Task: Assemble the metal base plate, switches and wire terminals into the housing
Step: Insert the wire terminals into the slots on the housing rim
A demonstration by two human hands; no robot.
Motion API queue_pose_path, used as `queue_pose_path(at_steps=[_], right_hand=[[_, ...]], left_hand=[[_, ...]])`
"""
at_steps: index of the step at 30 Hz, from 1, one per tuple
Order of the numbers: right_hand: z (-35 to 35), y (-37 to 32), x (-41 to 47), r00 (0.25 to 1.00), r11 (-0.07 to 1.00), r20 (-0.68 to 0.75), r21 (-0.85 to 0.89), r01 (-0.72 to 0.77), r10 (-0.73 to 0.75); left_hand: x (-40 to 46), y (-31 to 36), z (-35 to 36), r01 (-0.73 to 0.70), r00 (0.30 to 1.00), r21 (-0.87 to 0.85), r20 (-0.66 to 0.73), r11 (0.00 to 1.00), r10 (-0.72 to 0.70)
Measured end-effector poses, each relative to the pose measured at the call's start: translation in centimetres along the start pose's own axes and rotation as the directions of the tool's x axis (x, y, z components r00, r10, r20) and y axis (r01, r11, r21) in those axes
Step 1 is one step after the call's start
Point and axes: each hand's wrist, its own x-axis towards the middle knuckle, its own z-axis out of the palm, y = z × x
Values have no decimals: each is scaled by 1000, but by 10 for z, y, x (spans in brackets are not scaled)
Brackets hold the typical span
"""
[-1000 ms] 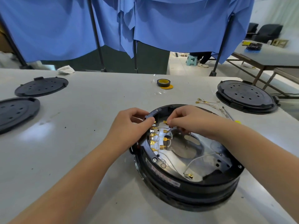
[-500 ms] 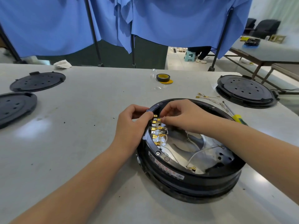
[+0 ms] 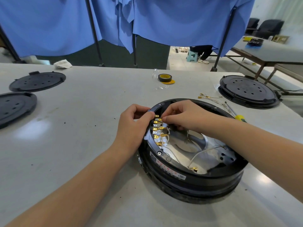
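The right hand (image 3: 183,115) pinched a gold wire terminal (image 3: 159,119) inside the housing (image 3: 188,176) on the desk (image 3: 82,128); the left hand (image 3: 132,126) gripped its rim. A hard push might have bent it

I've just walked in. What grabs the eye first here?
Two hands, left and right, meet over a round black housing near the table's middle, fingers at a row of gold terminals inside its left rim. Behind hang blue curtains.
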Motion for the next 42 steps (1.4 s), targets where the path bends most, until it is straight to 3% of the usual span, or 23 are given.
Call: queue_pose_path(at_steps=[10, 15, 19, 25, 30, 42], right_hand=[[-9, -4, -5, 998, 997, -20, -44, -64, 64], [-13, -4, -9, 995, 991, 46, -99, -85, 90], [-19, -5, -9, 996, 995, -9, -33, -91, 90], [-16, -7, -9, 991, 983, 77, 137, -121, 112], [-9, -6, -10, 993, 995, 61, 7, -98, 98], [-4, -6, -11, 993, 995, 60, 13, -101, 100]], left_hand=[[0, 1, -1, 3, 1000, 7, -1, 1000, -3], [-1, 2, -1, 6, 1000, 12, -5, 1000, -6], [-1, 2, -1, 8, 1000, 9, -2, 1000, -8], [0, 1, -1, 5, 1000, 13, -8, 1000, -5], [0, 2, 0, -6, 1000, 2, -2, 1000, 6], [-1, 2, -1, 1, 1000, 9, -2, 1000, -1]])
